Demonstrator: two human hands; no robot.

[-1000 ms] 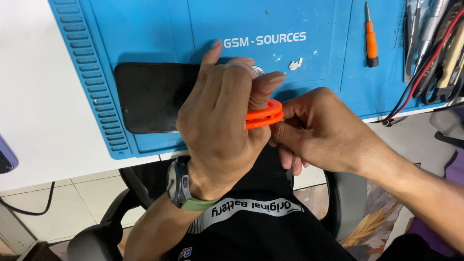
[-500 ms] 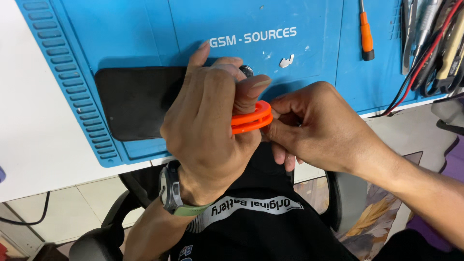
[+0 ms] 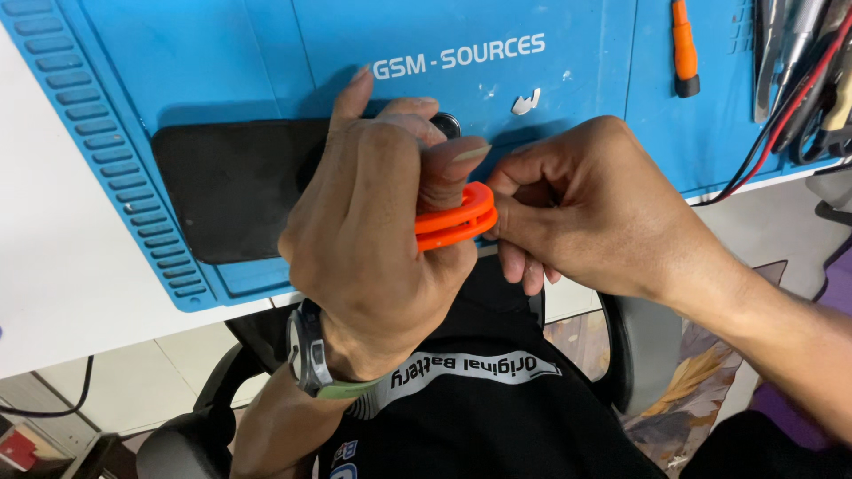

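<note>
My left hand point(image 3: 373, 231) is closed around an orange plastic ring-shaped tool point(image 3: 457, 217), thumb pressed on its top. My right hand point(image 3: 586, 208) pinches the same orange tool at its right end with the fingertips. Both hands hover over the near edge of a blue work mat point(image 3: 231, 62). A black phone point(image 3: 226, 186) lies flat on the mat, its right part hidden behind my left hand. A small round dark part point(image 3: 446, 125) shows just above my left knuckles.
An orange-handled screwdriver point(image 3: 684, 49) lies on the mat at upper right. Tools and red and black cables point(image 3: 799, 80) crowd the far right. A small metal bracket point(image 3: 525, 103) rests on the mat. The white table point(image 3: 53, 266) extends left; a black chair point(image 3: 186, 435) sits below.
The view has shifted, so hands and mat sit slightly further left in frame. Both hands keep their hold on the orange tool, with little change in grip.
</note>
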